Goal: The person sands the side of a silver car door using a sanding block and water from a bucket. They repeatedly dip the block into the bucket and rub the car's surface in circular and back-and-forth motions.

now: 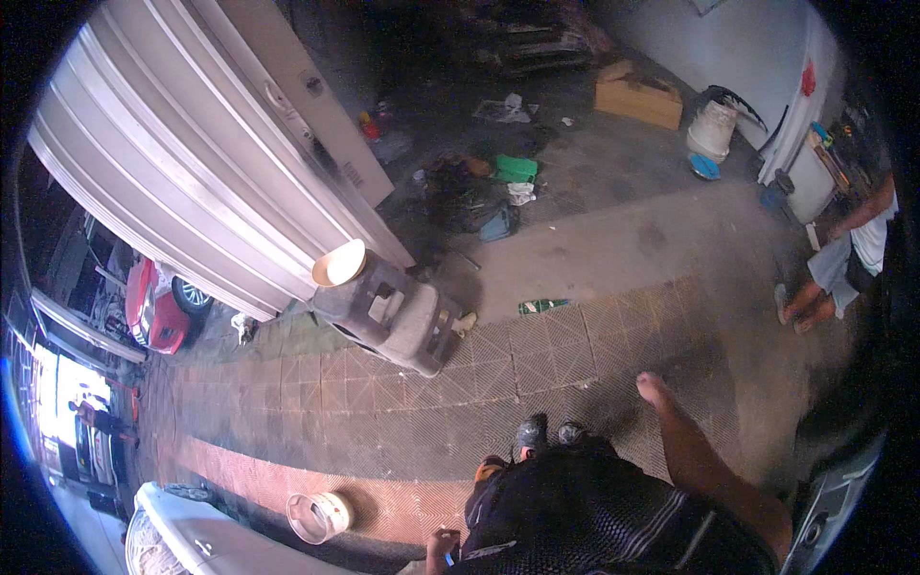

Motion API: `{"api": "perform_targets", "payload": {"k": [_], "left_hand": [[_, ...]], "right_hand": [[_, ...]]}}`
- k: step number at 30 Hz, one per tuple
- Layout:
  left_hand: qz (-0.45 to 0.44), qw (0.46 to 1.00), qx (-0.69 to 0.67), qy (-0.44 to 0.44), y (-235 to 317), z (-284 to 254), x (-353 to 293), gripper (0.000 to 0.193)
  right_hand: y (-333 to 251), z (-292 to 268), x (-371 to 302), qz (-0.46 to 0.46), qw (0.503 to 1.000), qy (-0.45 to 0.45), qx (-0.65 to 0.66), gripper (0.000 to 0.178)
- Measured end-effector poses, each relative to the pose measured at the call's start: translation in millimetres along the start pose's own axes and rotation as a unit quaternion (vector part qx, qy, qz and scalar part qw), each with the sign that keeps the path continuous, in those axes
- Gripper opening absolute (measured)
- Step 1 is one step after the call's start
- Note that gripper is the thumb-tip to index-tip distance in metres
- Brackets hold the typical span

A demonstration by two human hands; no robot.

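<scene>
My right hand (651,388) hangs over the floor, ahead and to the right of my body, with the arm stretched out. It looks rounded, and its fingers are too small and blurred to make out. At the lower edge my left hand (443,543) is held close to my side, its fingers curled. Something small and bluish shows at its lower side; I cannot tell what it is. Between my hands are my dark patterned top (594,508) and my shoes (533,434). An orange-and-black thing (490,467) shows by my left leg.
A grey plastic chair (412,331) bears a pale, round, shallow thing (340,264) beside a ribbed white door (182,125). A bucket (321,516) stands left, near a white vehicle (225,537). Another person (858,244) is at right. Green packaging (543,307) lies ahead.
</scene>
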State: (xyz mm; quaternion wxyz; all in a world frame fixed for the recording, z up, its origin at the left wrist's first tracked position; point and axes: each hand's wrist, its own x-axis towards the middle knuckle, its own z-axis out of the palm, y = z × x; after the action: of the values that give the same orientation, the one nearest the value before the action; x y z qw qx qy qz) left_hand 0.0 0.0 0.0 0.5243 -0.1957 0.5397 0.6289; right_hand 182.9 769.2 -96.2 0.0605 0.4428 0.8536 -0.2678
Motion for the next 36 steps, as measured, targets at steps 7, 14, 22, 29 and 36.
{"api": "perform_targets", "payload": {"k": [7,14,22,29,36], "left_hand": [[0.062,0.947,0.155,0.274,-93.9,70.0,-73.8,0.03],[0.081,0.93,0.155,0.323,-92.1,101.9,-53.0,0.029],[0.127,0.928,0.144,0.32,-88.8,73.7,-27.9,0.028],[0.163,0.906,0.15,0.36,-107.5,-11.5,-74.3,0.027],[0.257,0.917,0.09,0.292,-121.3,-78.3,-82.9,0.026]], "right_hand": [[-226.7,1.8,1.6,-0.046,0.961,-0.136,0.238,0.023],[-146.6,132.4,-55.4,-0.266,0.887,-0.373,-0.061,0.021],[1.8,124.9,-37.7,-0.49,0.787,-0.261,-0.268,0.022],[-113.4,72.8,-79.5,0.048,0.989,-0.096,-0.104,0.027],[-224.4,118.7,-136.1,-0.053,0.96,-0.27,-0.044,0.03]]}}
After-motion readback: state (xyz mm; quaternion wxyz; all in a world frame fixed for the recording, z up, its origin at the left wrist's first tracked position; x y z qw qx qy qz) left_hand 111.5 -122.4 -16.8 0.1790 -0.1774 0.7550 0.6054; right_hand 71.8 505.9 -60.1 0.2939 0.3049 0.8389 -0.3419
